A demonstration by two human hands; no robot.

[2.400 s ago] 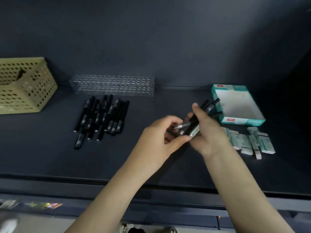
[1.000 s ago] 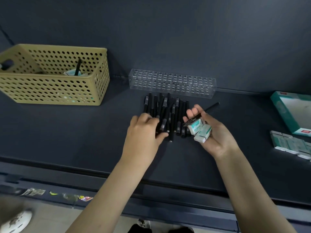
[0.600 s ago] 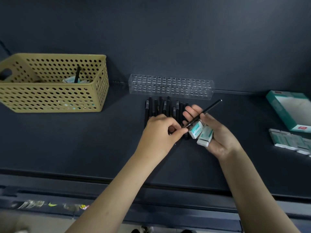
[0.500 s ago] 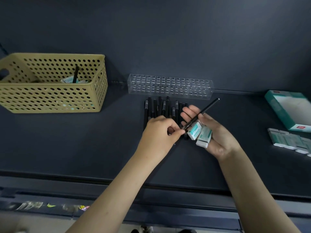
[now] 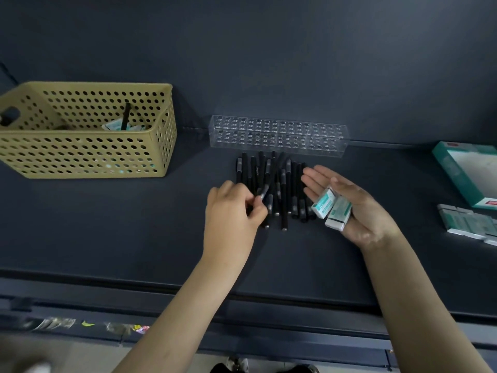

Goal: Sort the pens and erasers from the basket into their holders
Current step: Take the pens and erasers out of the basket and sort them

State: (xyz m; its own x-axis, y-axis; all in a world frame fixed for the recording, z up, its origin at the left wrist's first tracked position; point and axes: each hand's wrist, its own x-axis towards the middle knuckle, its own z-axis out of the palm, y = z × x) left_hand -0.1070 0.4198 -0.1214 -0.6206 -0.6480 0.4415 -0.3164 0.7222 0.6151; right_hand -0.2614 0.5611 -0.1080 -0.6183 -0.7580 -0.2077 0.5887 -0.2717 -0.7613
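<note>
**Black pens [image 5: 279, 184] heaped before an empty rack [image 5: 278, 134]**

The step in hand looks like unloading rather than final sorting. The pens lie loose on the bench [image 5: 134, 232], just in front of the clear rack at the rear edge, and no hole of the rack holds one. The left grip [image 5: 231, 211] pinches one pen [image 5: 264, 190] near its lower end between thumb and fingertips, low over the near left side of the heap. Whether the pen is being laid down or lifted, I cannot tell. The right grip [image 5: 349, 208] lies palm up just right of the heap with its fingers straight. It carries two erasers [image 5: 331, 208] side by side on the palm, the thumb lying along their upper edge.

Next, I judge, the pair should go to the box [image 5: 468, 173] at the right edge, or to the row of erasers [image 5: 468, 223] on the bench in front of it. That calls for a sweep to the right with the palm kept level, or the fingers closed, lest the pair slide off. The basket [image 5: 88, 154] at the rear left is not yet cleared: a leaning pen [image 5: 125, 117] and some pale packets [image 5: 115, 126], likely erasers, show inside.

The pens are slim and black, each with a grey band, lying roughly parallel with a few crossed. The two erasers are small white blocks in teal-printed sleeves.
</note>
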